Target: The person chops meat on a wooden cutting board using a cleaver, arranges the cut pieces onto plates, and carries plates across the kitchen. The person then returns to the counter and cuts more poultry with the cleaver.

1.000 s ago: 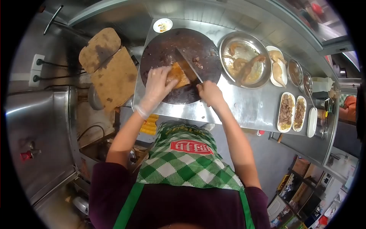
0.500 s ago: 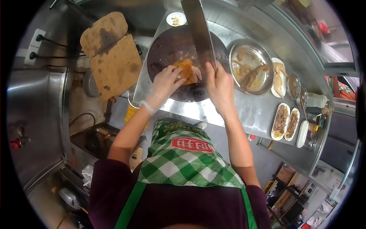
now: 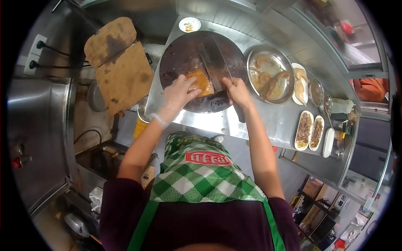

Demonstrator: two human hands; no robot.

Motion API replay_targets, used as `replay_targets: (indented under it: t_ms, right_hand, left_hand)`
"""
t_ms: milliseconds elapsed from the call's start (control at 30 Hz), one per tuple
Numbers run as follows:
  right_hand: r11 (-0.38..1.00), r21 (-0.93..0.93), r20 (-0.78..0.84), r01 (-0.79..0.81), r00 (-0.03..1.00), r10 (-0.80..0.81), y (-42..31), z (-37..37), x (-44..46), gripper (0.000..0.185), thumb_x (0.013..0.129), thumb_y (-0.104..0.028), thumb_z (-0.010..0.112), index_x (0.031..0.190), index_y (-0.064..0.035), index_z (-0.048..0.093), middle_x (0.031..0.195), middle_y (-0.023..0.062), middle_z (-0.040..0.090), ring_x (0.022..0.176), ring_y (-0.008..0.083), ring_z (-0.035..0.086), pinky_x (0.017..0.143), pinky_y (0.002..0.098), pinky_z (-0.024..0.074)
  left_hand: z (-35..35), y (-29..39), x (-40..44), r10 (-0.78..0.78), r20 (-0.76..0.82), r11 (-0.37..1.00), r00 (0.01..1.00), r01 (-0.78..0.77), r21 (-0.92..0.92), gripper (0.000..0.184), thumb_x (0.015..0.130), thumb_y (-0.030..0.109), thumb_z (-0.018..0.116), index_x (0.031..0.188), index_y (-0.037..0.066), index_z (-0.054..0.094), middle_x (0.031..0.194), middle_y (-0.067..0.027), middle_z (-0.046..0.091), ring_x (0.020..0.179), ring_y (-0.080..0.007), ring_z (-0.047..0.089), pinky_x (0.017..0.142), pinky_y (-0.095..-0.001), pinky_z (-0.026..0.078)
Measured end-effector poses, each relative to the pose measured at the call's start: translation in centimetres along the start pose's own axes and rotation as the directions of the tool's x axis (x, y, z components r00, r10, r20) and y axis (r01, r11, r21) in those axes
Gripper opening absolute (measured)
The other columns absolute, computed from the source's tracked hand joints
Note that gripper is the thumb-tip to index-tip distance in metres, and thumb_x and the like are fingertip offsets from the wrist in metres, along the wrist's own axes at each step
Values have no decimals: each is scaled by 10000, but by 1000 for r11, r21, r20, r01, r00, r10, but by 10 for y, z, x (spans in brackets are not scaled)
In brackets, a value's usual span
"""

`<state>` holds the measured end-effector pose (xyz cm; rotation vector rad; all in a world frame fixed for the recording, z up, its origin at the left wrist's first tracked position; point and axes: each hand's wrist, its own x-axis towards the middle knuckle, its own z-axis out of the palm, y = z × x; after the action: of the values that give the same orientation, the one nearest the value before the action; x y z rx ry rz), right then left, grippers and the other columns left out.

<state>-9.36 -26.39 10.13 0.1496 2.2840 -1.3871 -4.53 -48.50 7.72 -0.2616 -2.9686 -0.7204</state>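
On the round dark chopping board (image 3: 180,54) lies a piece of golden-brown meat (image 3: 200,83). My left hand (image 3: 178,94), in a clear plastic glove, rests its fingers on the left side of the meat. A wide cleaver (image 3: 215,60) is in my right hand (image 3: 238,93), its fingers wrapped round the handle end. The blade lies low over the board, just right of the meat, and points away from me. Whether the edge touches the meat or the board, I cannot tell.
A steel bowl (image 3: 271,97) with meat pieces and liquid stands right of the board. Farther right are a white plate of pale meat (image 3: 300,87), two oval dishes of chopped meat (image 3: 303,130) and an empty oval dish (image 3: 328,142). A small plate (image 3: 189,24) is behind the board.
The cleaver went up off the board half a second ago and has come down again beside the meat. My left hand stays on the meat. The whole view has shifted slightly.
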Motion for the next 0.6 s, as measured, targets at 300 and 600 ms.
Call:
replay_targets:
  t_ms: [300, 600]
  right_hand:
    - [850, -526, -170, 32, 975, -142, -9, 45, -9, 389, 889, -317, 491, 809, 34, 636, 787, 269, 626, 821, 443, 608, 767, 484, 482]
    - [997, -64, -152, 32, 988, -41, -3, -8, -48, 355, 913, -284, 487, 814, 41, 594, 586, 187, 586, 502, 309, 610, 505, 405, 474]
  left_hand:
    - [6, -6, -1, 89, -75, 994, 993, -83, 76, 487, 770, 460, 628, 1144, 149, 593, 822, -89, 638, 754, -271, 623, 632, -371, 499]
    - [-5, -18, -17, 59, -129, 996, 990, -49, 74, 482, 754, 465, 649, 1127, 165, 598, 689, -90, 634, 625, -246, 619, 538, -350, 480]
